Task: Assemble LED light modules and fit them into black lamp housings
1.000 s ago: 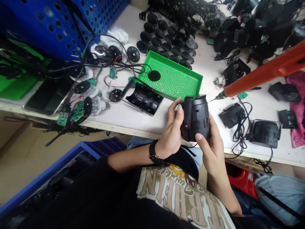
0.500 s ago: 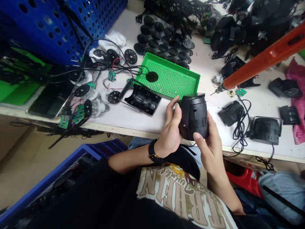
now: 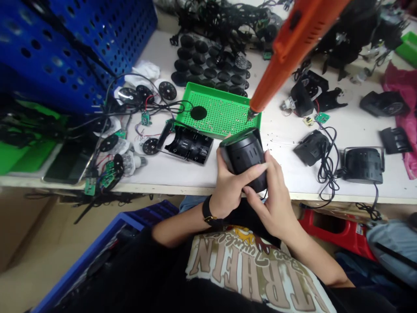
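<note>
Black plastic housing (image 3: pixel 243 160), gripped between left hand (image 3: pixel 230 184) and right hand (image 3: pixel 273 204), fingers (image 3: pixel 257 168) clenched around its sides, held just above the front edge of the tabletop (image 3: pixel 195 174). Orange screwdriver (image 3: pixel 286 52) hanging just behind it, tip over a corner of the green tray (image 3: pixel 208 89). Open black half-shell (image 3: pixel 187 145) near the left hand; black discs (image 3: pixel 202 56) beyond the tray.
</note>
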Demonstrator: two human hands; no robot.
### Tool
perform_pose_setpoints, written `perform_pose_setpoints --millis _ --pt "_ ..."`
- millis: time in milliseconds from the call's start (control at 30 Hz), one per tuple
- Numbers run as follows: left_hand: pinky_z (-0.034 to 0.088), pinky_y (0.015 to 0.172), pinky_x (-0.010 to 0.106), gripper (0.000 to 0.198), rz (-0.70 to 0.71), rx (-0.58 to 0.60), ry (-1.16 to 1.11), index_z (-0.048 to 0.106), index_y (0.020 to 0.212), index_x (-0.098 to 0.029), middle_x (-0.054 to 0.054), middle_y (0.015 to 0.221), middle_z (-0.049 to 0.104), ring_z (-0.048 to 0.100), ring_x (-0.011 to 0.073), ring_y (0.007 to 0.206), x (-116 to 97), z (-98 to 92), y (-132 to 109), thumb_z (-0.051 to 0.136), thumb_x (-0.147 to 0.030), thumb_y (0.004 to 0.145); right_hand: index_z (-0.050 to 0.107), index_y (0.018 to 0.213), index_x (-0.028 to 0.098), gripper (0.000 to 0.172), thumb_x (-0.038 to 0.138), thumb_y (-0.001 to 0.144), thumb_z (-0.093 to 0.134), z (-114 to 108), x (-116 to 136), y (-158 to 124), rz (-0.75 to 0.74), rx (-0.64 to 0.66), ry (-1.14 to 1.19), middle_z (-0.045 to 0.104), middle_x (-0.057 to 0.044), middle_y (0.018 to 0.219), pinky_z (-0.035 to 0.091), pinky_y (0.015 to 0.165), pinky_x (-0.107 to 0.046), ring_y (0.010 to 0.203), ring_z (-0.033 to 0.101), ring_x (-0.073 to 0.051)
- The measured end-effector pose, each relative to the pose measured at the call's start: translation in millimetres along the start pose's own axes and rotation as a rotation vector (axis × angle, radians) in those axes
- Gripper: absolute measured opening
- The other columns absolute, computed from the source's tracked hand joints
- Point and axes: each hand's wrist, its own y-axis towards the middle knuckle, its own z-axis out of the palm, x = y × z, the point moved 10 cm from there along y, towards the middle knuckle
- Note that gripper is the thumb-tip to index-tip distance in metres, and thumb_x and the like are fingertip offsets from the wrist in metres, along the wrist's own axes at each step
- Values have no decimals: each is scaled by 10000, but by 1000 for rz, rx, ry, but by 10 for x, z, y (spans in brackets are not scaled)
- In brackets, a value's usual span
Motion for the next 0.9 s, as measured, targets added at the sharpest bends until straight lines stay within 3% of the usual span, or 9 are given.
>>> perform_pose_setpoints --millis 100,200,267,367,467,600,733,900 --pt "624 842 340 623 -70 -25 13 623 1182 -235 6 1009 757 749 205 887 -17 -66 51 937 -299 647 179 1663 359 821 451 986 634 40 -29 -14 24 16 233 272 -113 1715 315 1318 -590 1612 295 -310" --pt "633 872 383 490 -161 45 -23 691 1081 -179 48 975 776 760 250 912 -16 -54 126 867 -377 669 298 1588 366 714 481 976 647 11 -189 -44 139 -66 588 336 -92 1685 401 1273 -532 1514 449 -275" --pt "630 919 420 462 -187 105 -50 707 1069 -170 76 1009 791 762 293 997 -28 -28 163 824 -401 686 426 1473 332 561 497 980 635 47 -319 -70 251 -95 739 491 -89 1563 481 1191 -482 1366 572 -243" --pt "620 966 431 457 -206 146 -67 712 1104 -170 97 1090 798 749 306 1086 -27 -21 190 777 -404 716 563 1239 267 398 585 999 557 191 -442 -89 398 -30 830 687 -63 1184 530 1046 -432 1092 661 -215" --pt "613 987 405 474 -216 171 -77 709 1150 -176 90 1148 792 748 279 1095 0 -10 182 753 -402 736 589 1096 234 499 703 994 454 332 -455 -61 457 87 913 676 -33 945 534 940 -413 933 660 -208" --pt "593 1031 435 553 -128 208 -2 697 1226 -222 62 1195 778 729 305 1152 -31 -15 110 784 -413 715 582 1143 221 614 781 891 572 393 -336 10 414 203 966 671 -40 1014 524 892 -393 923 628 -209" --pt "573 1075 484 672 -106 221 104 700 1265 -274 46 1214 777 689 349 1237 -8 -70 -33 872 -436 635 642 1167 221 543 632 834 763 329 -217 38 342 140 930 641 -19 1012 470 849 -332 940 553 -199" --pt "580 1084 463 725 -88 223 150 705 1287 -344 21 1311 748 626 354 1347 9 -84 -130 922 -464 606 688 1028 214 448 567 788 825 346 -196 -20 329 45 1198 617 11 874 441 760 -298 864 515 -178"
